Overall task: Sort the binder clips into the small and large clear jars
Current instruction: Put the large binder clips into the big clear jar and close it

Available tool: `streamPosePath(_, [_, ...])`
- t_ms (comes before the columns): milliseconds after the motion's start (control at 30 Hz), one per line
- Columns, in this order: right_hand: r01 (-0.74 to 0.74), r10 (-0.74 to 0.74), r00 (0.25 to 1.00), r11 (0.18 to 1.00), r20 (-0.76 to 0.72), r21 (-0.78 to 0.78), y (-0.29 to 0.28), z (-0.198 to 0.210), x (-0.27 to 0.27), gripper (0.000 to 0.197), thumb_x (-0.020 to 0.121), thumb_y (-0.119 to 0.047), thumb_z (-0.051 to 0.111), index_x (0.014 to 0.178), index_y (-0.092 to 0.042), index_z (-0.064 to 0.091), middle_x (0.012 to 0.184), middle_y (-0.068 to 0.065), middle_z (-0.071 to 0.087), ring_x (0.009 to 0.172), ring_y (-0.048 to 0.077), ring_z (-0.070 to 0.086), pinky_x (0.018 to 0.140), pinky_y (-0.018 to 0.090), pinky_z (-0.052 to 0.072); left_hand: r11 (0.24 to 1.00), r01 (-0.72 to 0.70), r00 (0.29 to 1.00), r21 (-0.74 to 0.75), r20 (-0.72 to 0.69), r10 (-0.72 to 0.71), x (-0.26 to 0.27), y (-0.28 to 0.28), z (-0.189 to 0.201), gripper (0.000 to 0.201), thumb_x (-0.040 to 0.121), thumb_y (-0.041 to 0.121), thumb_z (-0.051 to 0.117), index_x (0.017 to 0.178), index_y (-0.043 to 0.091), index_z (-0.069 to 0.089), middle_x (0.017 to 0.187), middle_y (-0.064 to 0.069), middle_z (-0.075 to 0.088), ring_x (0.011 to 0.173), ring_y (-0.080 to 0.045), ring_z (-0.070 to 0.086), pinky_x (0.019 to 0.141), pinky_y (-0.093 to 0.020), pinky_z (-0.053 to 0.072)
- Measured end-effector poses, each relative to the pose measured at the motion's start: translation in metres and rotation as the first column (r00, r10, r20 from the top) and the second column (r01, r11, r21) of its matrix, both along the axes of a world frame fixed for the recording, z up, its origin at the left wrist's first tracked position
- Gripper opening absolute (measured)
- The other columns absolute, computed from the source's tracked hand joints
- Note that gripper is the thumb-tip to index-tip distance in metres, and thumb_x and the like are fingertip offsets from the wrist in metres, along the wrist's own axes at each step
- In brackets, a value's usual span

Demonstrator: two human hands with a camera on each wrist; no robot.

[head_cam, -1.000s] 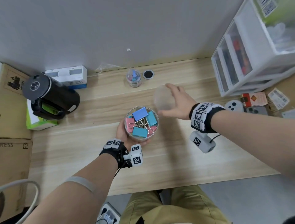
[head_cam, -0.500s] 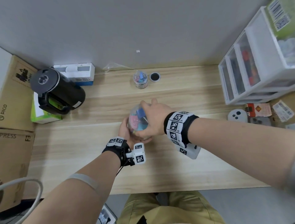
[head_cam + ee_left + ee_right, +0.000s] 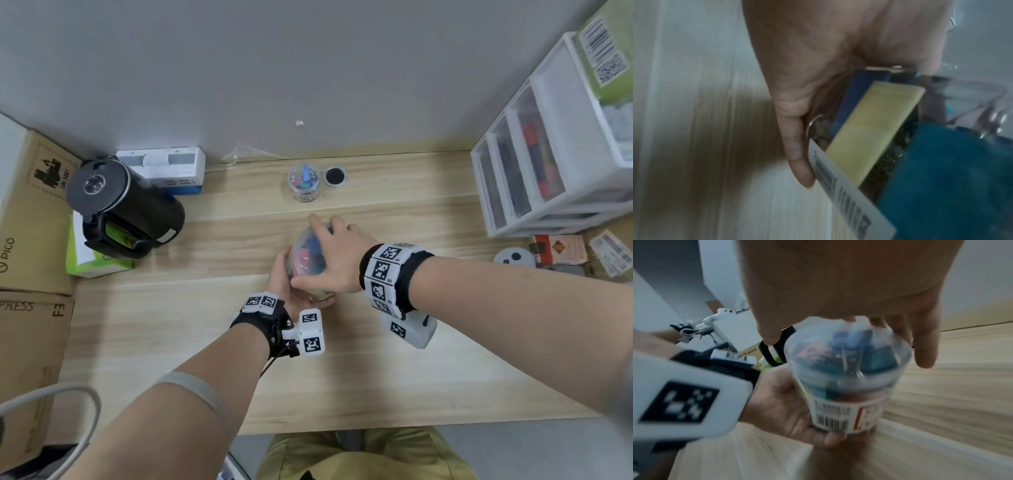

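The large clear jar holds several big binder clips in blue, pink, teal and yellow. It is at the middle of the wooden desk. My left hand grips its lower part from the near side, the thumb on the barcode label. My right hand sits on top, with fingers curled over the clear lid and its rim. In the left wrist view a yellow clip and a teal clip show through the wall. The small jar with small coloured clips stands open at the back.
A small black lid lies right of the small jar. A black kettle and cardboard boxes stand at the left. A white drawer unit and small items are at the right.
My right hand carried the clear lid from right of the large jar onto its mouth and now covers it. My left hand kept holding the jar.
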State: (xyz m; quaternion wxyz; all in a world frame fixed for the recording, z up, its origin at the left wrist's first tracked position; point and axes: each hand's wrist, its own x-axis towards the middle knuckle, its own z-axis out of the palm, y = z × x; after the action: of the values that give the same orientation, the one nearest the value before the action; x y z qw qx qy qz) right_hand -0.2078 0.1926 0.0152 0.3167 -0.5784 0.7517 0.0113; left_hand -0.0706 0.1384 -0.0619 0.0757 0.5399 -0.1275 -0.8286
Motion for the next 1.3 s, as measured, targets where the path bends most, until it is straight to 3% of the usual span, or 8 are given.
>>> streamPosePath(167, [0.121,-0.125,0.991,0.989,-0.044,-0.085,-0.004,-0.008,-0.004,0.102,0.070,-0.082,0.042,0.149,-0.028,0.009,0.126,0.014,0.039,0.104,0.034,0.046,0.080,0.042,0.046,0.999,0.037,0.999,-0.011,0.023,-0.036,-0.019,-0.007,0.006,0.065,0.090,0.068,0.046,0.131,0.023,0.067,0.123,-0.012,0.073,0.122,-0.036,0.062,0.103,-0.060,0.045])
streamPosePath(267, [0.224,-0.226,0.972,0.974,-0.059,-0.042,-0.009,-0.013,-0.013,0.100,0.071,-0.079,0.039,0.151,-0.027,0.008,0.130,0.016,0.037,0.110,0.037,0.044,0.085,0.044,0.045,0.996,0.086,0.996,0.000,0.016,-0.086,-0.036,-0.009,0.009,0.065,0.093,0.069,0.041,0.132,0.024,0.065,0.125,-0.011,0.072,0.122,-0.035,0.062,0.107,-0.059,0.042])
streamPosePath(367, [0.253,-0.262,0.957,0.964,-0.121,-0.080,-0.013,-0.020,-0.033,0.104,0.069,-0.082,0.037,0.153,-0.028,0.005,0.133,0.013,0.036,0.113,0.037,0.044,0.085,0.043,0.046,0.975,0.203,0.977,-0.086,0.088,-0.196,-0.056,-0.022,0.013,0.063,0.098,0.064,0.036,0.119,0.015,0.069,0.099,-0.014,0.076,0.080,-0.029,0.074,0.083,-0.048,0.059])
streamPosePath(533, [0.157,-0.209,0.928,0.971,-0.310,-0.182,-0.026,-0.039,-0.072,0.103,0.069,-0.078,0.038,0.153,-0.027,0.006,0.133,0.012,0.036,0.105,0.034,0.042,0.074,0.042,0.048,0.754,0.551,0.810,-0.358,0.446,-0.381,-0.097,-0.046,0.018,0.090,0.070,0.083,0.029,0.129,0.023,0.063,0.119,-0.005,0.070,0.107,-0.029,0.064,0.084,-0.043,0.054])
streamPosePath(633, [0.136,-0.191,0.917,0.975,-0.350,-0.176,-0.036,-0.052,-0.091,0.100,0.072,-0.076,0.037,0.152,-0.025,0.009,0.137,0.014,0.036,0.107,0.036,0.042,0.079,0.045,0.046,0.587,0.690,0.705,-0.423,0.576,-0.414,-0.106,-0.051,0.013,0.096,0.071,0.088,0.026,0.131,0.022,0.060,0.116,-0.001,0.065,0.100,-0.025,0.062,0.084,-0.038,0.049])
streamPosePath(733, [0.167,-0.230,0.916,0.964,-0.328,-0.208,-0.044,-0.064,-0.099,0.088,0.079,-0.066,0.033,0.152,-0.021,0.012,0.145,0.017,0.033,0.117,0.039,0.039,0.089,0.051,0.041,0.481,0.750,0.657,-0.454,0.593,-0.465,-0.118,-0.052,0.002,0.067,0.092,0.074,0.037,0.118,0.014,0.054,0.099,-0.005,0.067,0.073,-0.023,0.064,0.066,-0.032,0.055])
streamPosePath(833, [0.222,-0.303,0.898,0.938,-0.319,-0.267,-0.051,-0.072,-0.104,0.079,0.086,-0.059,0.028,0.153,-0.018,0.015,0.149,0.019,0.031,0.129,0.041,0.032,0.100,0.055,0.034,0.515,0.728,0.683,-0.453,0.546,-0.485,-0.134,-0.060,-0.002,0.051,0.099,0.060,0.043,0.115,0.011,0.045,0.084,-0.008,0.063,0.055,-0.021,0.058,0.055,-0.033,0.055])
streamPosePath(1300, [0.253,-0.312,0.900,0.943,-0.305,-0.218,-0.075,-0.071,-0.122,0.081,0.084,-0.056,0.025,0.154,-0.018,0.012,0.153,0.021,0.024,0.135,0.043,0.025,0.105,0.056,0.030,0.590,0.714,0.696,-0.377,0.472,-0.541,-0.155,-0.086,-0.002,0.048,0.099,0.060,0.044,0.122,0.018,0.040,0.093,-0.008,0.066,0.061,-0.019,0.064,0.053,-0.029,0.049])
